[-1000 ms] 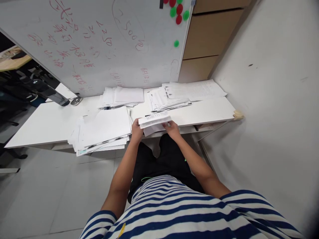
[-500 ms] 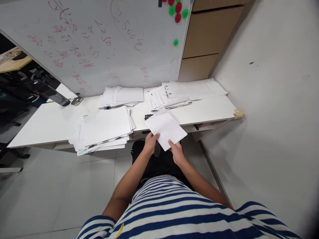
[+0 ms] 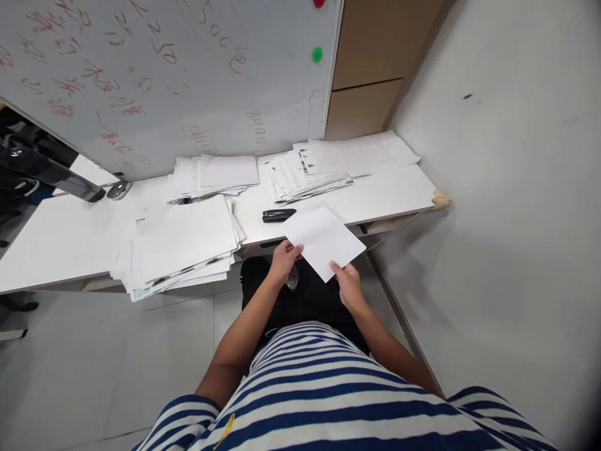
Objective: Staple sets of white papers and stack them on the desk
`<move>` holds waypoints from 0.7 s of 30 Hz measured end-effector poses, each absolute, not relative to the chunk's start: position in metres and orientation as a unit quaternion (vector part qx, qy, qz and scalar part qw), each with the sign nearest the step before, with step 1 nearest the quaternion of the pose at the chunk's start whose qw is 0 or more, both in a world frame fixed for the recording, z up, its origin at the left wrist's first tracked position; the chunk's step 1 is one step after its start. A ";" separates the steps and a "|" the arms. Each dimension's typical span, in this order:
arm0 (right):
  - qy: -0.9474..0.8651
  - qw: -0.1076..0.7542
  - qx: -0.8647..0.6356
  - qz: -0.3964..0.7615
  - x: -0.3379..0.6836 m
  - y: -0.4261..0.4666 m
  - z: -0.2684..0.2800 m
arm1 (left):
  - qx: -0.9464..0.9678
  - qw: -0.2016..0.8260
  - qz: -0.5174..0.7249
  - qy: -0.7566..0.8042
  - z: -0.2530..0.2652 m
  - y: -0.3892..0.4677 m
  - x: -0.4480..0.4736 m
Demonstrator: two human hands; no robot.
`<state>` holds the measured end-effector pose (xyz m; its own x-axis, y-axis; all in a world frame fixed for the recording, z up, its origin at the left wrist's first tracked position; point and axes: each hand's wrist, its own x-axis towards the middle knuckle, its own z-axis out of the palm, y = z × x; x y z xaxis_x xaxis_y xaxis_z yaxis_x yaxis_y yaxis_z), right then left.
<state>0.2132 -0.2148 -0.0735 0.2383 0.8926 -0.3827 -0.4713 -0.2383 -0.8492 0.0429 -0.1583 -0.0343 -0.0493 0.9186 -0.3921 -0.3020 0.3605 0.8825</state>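
Note:
A white sheet of paper [image 3: 323, 241] is held tilted over the front edge of the desk. My left hand [image 3: 284, 260] pinches its left corner, thumb on top. At its near right edge my right hand [image 3: 348, 283] is closed on the same paper, the thumb again on the upper face. Whether it is one sheet or several cannot be made out. Just beyond the paper's left corner lies a black stapler [image 3: 278, 215] on the white desk [image 3: 392, 192].
A large paper stack [image 3: 185, 241] overhangs the desk's front edge on the left. Behind are another paper pile [image 3: 220, 175] and printed sheets [image 3: 361, 156]. A dark bottle [image 3: 75, 181] and a computer mouse [image 3: 118, 190] sit far left. The whiteboard [image 3: 211, 94] stands behind; a wall [image 3: 507, 188] bounds the right.
Both hands have moved slightly right with the paper, uncovering more of the stapler. The view has shifted right and down. My grip on the paper looks the same.

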 end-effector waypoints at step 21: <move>-0.238 0.585 -0.523 0.572 0.221 -0.221 -0.072 | 0.287 0.632 0.485 0.531 -0.035 -0.162 0.048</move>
